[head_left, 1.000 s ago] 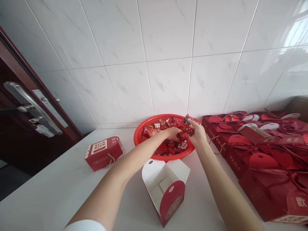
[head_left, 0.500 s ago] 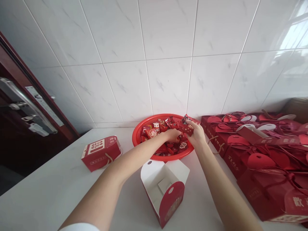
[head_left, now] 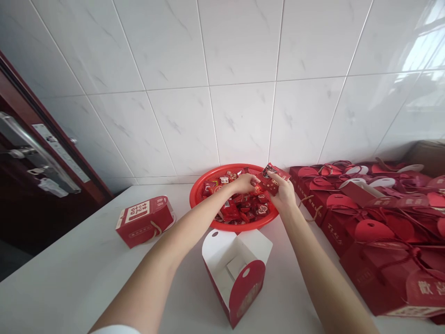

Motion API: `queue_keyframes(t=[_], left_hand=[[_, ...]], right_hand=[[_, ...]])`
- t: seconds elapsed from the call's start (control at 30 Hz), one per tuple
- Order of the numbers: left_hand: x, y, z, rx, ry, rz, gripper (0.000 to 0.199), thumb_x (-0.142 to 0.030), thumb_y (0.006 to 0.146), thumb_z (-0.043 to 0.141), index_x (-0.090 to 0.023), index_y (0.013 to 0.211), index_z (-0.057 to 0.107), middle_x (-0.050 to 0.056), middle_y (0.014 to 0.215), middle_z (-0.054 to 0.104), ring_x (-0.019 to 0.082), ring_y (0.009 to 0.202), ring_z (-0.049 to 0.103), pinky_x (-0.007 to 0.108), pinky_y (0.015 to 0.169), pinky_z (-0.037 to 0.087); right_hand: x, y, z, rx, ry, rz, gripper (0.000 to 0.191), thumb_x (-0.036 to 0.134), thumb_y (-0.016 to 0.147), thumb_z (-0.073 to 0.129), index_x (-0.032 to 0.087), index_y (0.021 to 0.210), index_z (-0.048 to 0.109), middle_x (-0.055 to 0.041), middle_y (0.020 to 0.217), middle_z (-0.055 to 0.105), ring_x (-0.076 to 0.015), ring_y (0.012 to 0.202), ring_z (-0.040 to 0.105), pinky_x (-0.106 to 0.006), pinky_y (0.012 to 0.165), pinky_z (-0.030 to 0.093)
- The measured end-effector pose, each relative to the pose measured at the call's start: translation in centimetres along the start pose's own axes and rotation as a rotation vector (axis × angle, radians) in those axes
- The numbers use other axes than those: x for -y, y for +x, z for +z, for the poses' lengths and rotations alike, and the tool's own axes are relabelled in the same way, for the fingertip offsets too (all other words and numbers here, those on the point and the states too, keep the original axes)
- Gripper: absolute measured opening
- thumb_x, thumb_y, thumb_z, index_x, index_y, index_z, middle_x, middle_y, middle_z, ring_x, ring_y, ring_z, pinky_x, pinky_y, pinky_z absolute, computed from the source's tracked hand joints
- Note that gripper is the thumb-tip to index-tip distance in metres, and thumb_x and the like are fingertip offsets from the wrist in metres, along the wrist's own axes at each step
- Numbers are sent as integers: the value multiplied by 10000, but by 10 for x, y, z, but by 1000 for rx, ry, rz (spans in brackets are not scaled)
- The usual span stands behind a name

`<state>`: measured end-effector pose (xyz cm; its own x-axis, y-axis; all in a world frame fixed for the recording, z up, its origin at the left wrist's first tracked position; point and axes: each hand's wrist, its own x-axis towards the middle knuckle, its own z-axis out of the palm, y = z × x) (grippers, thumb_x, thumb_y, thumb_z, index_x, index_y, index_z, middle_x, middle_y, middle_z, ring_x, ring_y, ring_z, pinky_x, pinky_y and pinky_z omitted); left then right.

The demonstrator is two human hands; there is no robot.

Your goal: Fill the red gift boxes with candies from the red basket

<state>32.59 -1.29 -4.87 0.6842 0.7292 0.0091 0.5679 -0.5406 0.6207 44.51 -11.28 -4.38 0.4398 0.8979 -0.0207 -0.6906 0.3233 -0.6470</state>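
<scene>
Over the right side of a red plastic basket (head_left: 199, 218), my right hand (head_left: 283, 192) is closed on several red candy packets (head_left: 267, 182). My left hand (head_left: 246, 183) is just left of those packets, its fingers pinched together on something I cannot make out. Wrapped red candies (head_left: 239, 208) lie in the basket below both hands. In front of the basket stands an open box (head_left: 248, 290), red outside and white inside, its flaps spread. A flat pale piece shows at the bottom of it.
A closed red box (head_left: 145, 221) with a cord handle stands on the white table (head_left: 86, 273) at left. Many red boxes (head_left: 368, 264) with cord handles crowd the right side. A tiled wall rises behind; a dark door (head_left: 21, 195) is at far left.
My left hand has risen from the candies in the basket toward the packets in my right hand. My right hand has hardly moved. The view has shifted slightly.
</scene>
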Motion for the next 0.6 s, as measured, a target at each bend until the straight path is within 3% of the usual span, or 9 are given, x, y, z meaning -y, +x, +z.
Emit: queue_keyframes(t=[0.2,0.43,0.6], left_hand=[[11,0,-12,-116,-84,-38,182,-211,760,470,-194,612,574,-21,559,567,151,588,560,275,627,450],[0,-3,1,-28,-90,-27,215,-173,746,472,-194,533,450,-27,545,514,131,557,492,265,598,427],[-2,-5,1,26,-99,-22,162,-77,722,493,-172,667,612,-30,649,611,133,654,583,244,677,466]], right_hand=[[0,2,0,-2,9,28,159,84,588,797,163,679,694,-15,659,747,-188,613,721,-284,606,622],[-3,4,-4,12,-10,-4,167,108,606,806,175,715,698,-2,694,760,-196,664,737,-309,661,638],[-3,4,-4,24,-17,-8,160,114,627,814,178,692,682,0,681,749,-193,648,734,-317,669,635]])
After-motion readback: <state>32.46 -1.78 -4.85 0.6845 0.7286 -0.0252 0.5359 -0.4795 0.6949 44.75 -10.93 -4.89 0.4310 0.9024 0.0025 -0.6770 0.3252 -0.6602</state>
